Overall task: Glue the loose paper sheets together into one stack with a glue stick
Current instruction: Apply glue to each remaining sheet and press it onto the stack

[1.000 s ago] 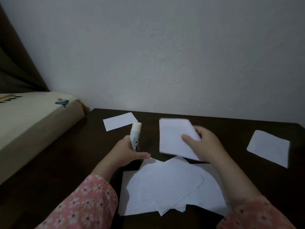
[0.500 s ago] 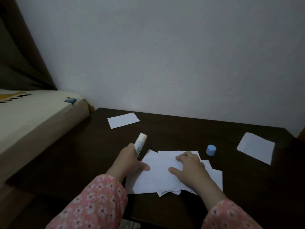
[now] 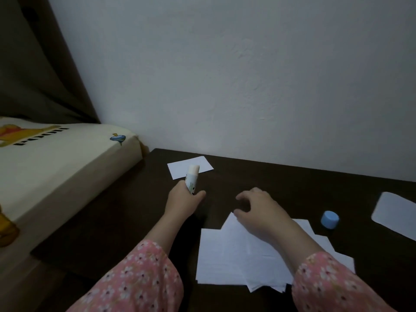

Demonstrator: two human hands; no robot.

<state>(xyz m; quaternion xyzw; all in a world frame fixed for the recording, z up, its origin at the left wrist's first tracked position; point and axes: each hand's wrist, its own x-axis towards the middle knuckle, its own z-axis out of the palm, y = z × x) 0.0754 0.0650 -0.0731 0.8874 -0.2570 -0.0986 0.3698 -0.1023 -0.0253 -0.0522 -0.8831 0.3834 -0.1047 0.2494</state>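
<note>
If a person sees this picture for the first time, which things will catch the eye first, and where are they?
The white stack of sheets on the dark table, near its front edge, stands out most, with the right hand hovering above its far corner. Left of it, the left hand grips an uncapped glue stick. A blue cap stands right of the stack.

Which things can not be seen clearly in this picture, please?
- Stack of sheets, head view: right hand and sleeve cover part, so the sheet count is unclear.
- Glue stick: lower body hidden in the left hand; label too small to read.
- Sheet at right: cut off by the frame edge.
</note>
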